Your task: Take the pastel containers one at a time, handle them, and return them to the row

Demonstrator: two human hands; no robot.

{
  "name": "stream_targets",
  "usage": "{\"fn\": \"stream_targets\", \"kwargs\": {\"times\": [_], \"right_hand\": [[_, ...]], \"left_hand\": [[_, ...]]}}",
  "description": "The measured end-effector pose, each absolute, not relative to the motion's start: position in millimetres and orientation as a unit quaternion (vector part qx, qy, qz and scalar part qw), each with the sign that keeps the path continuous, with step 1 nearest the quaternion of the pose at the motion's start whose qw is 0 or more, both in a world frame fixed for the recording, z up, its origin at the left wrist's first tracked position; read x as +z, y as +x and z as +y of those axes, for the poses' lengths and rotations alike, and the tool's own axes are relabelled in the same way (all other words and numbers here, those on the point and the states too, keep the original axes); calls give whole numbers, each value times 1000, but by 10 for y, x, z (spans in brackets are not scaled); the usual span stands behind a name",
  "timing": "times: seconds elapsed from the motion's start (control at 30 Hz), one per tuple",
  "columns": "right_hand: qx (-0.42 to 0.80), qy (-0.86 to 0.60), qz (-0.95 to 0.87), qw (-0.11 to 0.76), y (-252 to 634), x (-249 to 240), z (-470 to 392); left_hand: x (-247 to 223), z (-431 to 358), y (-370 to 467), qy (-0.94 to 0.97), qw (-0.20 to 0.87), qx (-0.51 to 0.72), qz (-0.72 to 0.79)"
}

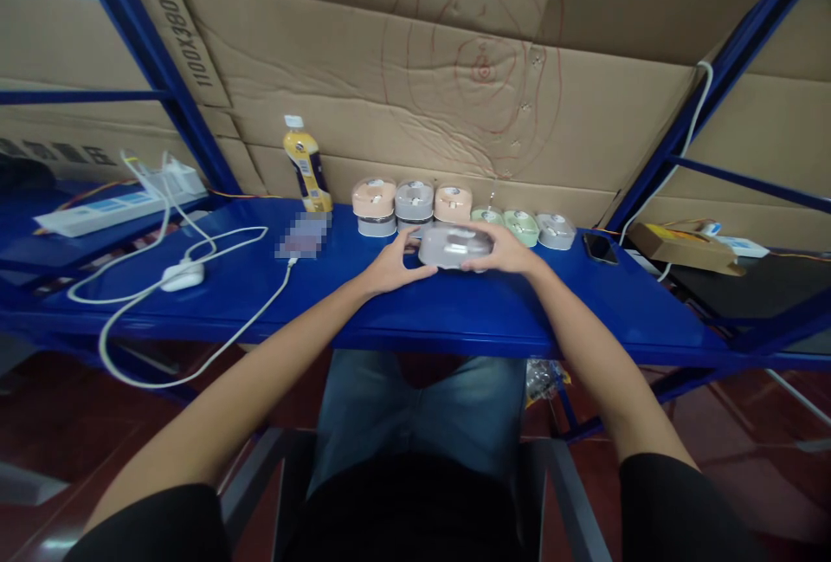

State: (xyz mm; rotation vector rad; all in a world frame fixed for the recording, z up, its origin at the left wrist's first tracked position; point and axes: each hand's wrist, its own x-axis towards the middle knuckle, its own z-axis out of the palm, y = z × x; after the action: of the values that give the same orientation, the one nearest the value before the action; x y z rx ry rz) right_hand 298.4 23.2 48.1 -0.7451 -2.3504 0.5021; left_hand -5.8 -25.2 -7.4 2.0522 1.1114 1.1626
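Observation:
A grey oval box with a clear lid [447, 248], somewhat blurred, is between my two hands above the blue table. My left hand [389, 266] curves around its left end, with the thumb along the near edge and the fingers behind. At the other end my right hand [510, 252] grips the box, fingertips low on the near side. Just behind stand stacked boxes of the same kind: a peach box [374, 197], a grey box [414, 199] and another peach box [453, 201]. Two green boxes [521, 227] and a grey box [556, 231] sit unstacked to the right.
A yellow drink bottle [306, 165] stands at the back left, near a blurred-out phone-like item [304, 235] on a white cable [263, 328]. A white charger [183, 275] lies further left. Right are a dark phone [600, 248] and cardboard box [685, 248]. Cardboard [312, 60] walls the back.

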Motion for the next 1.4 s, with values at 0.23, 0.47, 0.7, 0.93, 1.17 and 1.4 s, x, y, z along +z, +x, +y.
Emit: {"fn": "stream_targets", "kwargs": {"times": [0.23, 0.47, 0.7, 0.93, 1.17, 1.4], "right_hand": [[-51, -634, -573, 518, 3802, 753, 756], [-103, -793, -453, 395, 4050, 519, 1013], [-121, -812, -464, 333, 3974, 485, 1035], [-181, -678, -622, 347, 3648, 582, 796], [-64, -502, -841, 189, 2953, 313, 692], [-48, -541, -807, 233, 2896, 401, 166]], "left_hand": [[-104, -222, -58, 755, 230, 427, 441], [-84, -221, -28, 765, 202, 404, 459], [-66, -238, -29, 775, 199, 382, 463], [-74, -216, -29, 777, 200, 384, 457], [-87, -210, -29, 783, 197, 379, 452], [-85, -221, -15, 777, 199, 382, 459]]}}
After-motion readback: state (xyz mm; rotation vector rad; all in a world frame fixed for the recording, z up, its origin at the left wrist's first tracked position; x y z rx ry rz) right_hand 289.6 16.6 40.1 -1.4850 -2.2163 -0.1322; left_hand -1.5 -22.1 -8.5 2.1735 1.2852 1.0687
